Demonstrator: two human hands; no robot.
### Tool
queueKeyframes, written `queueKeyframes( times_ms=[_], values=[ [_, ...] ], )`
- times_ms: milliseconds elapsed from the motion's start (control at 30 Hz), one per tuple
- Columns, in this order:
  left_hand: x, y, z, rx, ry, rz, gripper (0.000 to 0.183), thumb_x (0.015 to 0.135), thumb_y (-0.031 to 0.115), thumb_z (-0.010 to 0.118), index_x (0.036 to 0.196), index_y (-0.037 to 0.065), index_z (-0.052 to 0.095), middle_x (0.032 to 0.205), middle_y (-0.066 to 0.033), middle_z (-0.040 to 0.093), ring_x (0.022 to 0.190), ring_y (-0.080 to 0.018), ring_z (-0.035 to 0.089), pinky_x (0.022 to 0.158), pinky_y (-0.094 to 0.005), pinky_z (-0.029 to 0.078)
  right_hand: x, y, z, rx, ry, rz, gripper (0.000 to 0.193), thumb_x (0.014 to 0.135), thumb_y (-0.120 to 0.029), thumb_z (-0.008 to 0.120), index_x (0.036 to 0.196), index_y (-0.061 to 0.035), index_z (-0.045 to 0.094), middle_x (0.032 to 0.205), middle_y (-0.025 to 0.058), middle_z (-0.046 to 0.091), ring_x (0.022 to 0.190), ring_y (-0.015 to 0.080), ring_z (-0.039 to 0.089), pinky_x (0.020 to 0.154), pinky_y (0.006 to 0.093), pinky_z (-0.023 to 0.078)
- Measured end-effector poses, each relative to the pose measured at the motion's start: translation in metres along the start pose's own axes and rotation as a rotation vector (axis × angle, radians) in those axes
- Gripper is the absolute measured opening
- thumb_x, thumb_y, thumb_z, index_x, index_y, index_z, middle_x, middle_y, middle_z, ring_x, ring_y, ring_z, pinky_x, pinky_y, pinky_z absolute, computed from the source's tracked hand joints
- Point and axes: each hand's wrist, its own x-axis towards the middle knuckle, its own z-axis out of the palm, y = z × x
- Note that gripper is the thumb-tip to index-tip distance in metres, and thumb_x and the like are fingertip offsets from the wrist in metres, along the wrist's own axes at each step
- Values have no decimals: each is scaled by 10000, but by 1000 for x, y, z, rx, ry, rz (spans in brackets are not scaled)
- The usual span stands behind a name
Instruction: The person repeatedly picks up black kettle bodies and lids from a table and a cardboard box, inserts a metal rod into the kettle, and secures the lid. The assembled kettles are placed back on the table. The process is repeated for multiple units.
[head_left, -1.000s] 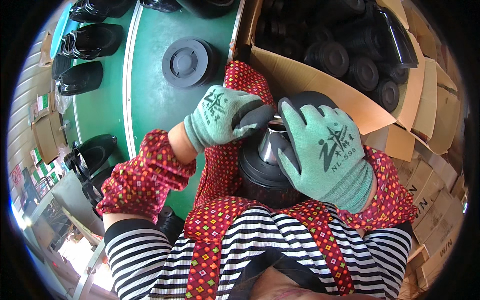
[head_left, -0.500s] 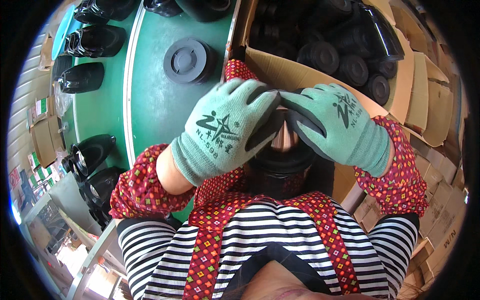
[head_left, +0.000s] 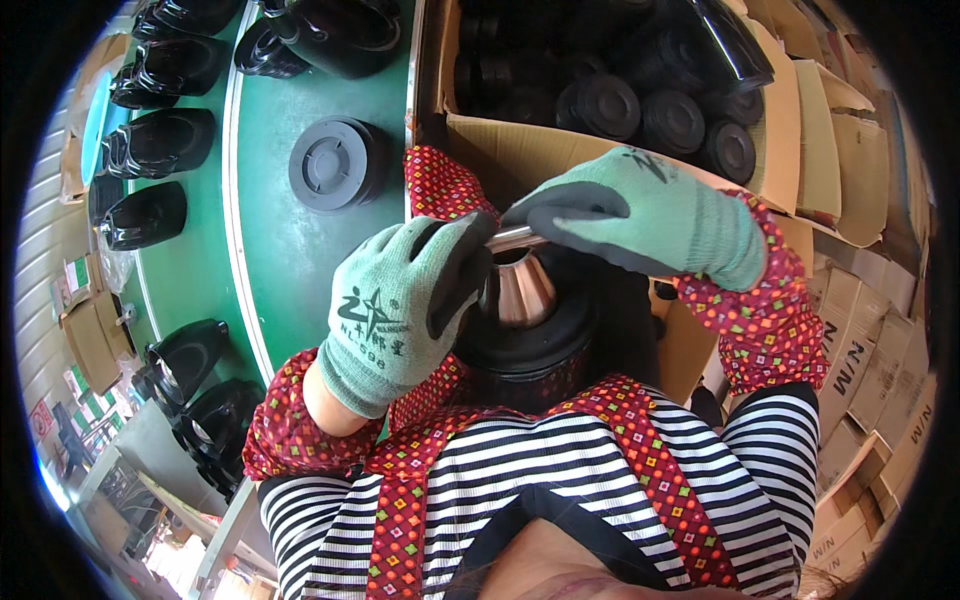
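A copper-coloured metal cone [head_left: 524, 290] with an open top rises from a black round body [head_left: 530, 355] close against my front. Just above the cone's mouth, a thin shiny metal ring or disc [head_left: 514, 238] is tilted between my hands; its exact kind cannot be made out. My left hand [head_left: 405, 305], in a green and black work glove, is closed with its fingertips at the ring's left edge, right by the cone. My right hand [head_left: 630, 215], gloved alike, pinches the ring's right edge between thumb and fingers. Part of the ring is hidden behind the fingers.
A black round ribbed part [head_left: 335, 165] lies on the green table [head_left: 290, 265] at left. Several glossy black housings [head_left: 160, 140] stand along it. Ahead, an open cardboard box [head_left: 560, 145] holds many black round parts [head_left: 672, 120]. Stacked cartons [head_left: 850, 350] are at right.
My hands have moved apart and show the metal ring and the copper cone between them. The left hand has dropped toward my body. The whole view has shifted slightly.
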Motion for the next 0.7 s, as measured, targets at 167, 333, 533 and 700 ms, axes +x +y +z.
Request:
queueKeyframes(
  times_ms=[167, 333, 533, 700],
  values=[
    [0, 5, 0, -4, -19, -55, 323, 880, 41, 735, 1202, 24, 716, 982, -185, 709, 863, -410, 705, 738, -443, 557, 2, 5, 9, 138, -10, 54, 335, 969, -292, 689, 1208, -65, 753, 954, 173, 756, 861, 323, 726, 819, 424, 562],
    [5, -9, 8, -149, -58, -135, 228, 901, 162, 734, 1106, 79, 684, 944, -123, 703, 856, -361, 697, 749, -433, 564, -7, -16, 16, 12, 62, 88, 305, 983, -223, 662, 1222, -52, 744, 1025, 209, 749, 933, 362, 736, 822, 424, 572],
    [8, -2, 13, 143, -9, -22, 312, 862, 236, 773, 1132, 100, 692, 1136, -138, 634, 1040, -339, 639, 853, -461, 529, 39, 55, 4, 964, -72, -116, 416, 1120, -167, 456, 1463, 46, 558, 1385, 212, 661, 1285, 271, 650, 1123, 379, 483],
    [4, 10, 3, 242, -35, 15, 431, 820, 180, 783, 1247, 137, 743, 1144, -100, 588, 1068, -329, 579, 929, -469, 486, 104, 37, 69, 1384, -268, -400, 627, 998, -204, 731, 1528, 23, 484, 1421, 174, 640, 1321, 233, 606, 1183, 383, 437]
  ],
)
